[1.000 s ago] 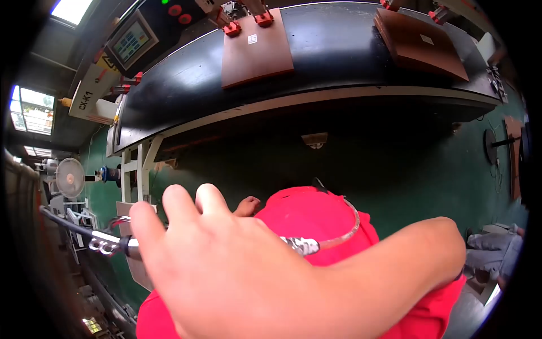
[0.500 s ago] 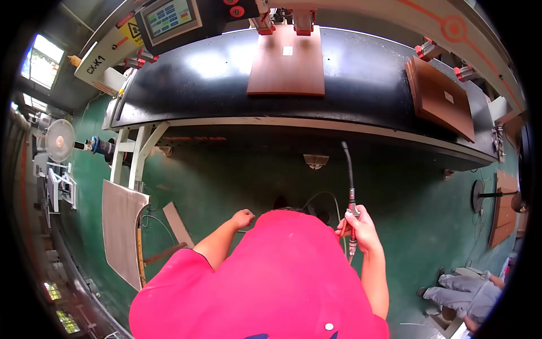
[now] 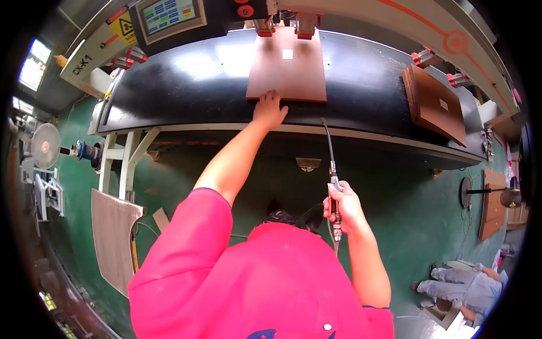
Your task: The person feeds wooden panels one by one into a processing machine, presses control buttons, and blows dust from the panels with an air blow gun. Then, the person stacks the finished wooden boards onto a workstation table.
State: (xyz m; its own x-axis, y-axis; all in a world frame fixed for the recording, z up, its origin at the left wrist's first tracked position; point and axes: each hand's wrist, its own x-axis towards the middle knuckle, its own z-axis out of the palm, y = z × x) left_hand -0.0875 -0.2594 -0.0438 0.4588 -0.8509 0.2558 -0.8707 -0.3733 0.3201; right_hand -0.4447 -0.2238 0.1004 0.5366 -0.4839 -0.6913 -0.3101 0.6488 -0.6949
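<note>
My left hand point(image 3: 270, 111) reaches over the black worktable, its fingertips at the front edge of a reddish-brown wooden panel point(image 3: 291, 70). Those fingers look stretched out and slightly apart, lying on the panel rather than wrapped round it. A small white label point(image 3: 287, 54) is stuck on the panel's upper face. Wrapped in my right hand point(image 3: 345, 206) is an air blow gun point(image 3: 331, 152) with a long dark nozzle, whose tip points up at the table's front edge. A thin hose runs down from its lower end.
The black worktable point(image 3: 186, 90) stands under a machine beam with red-footed clamps point(image 3: 307, 28) and a touch screen point(image 3: 169, 17). More brown panels point(image 3: 432, 107) are stacked on its right. A curved board point(image 3: 116, 237) stands lower left; a co-worker point(image 3: 463, 288) is lower right.
My left hand has moved from beside my body up and forward to the panel's front edge. My right hand and the air blow gun have shifted forward and slightly left.
</note>
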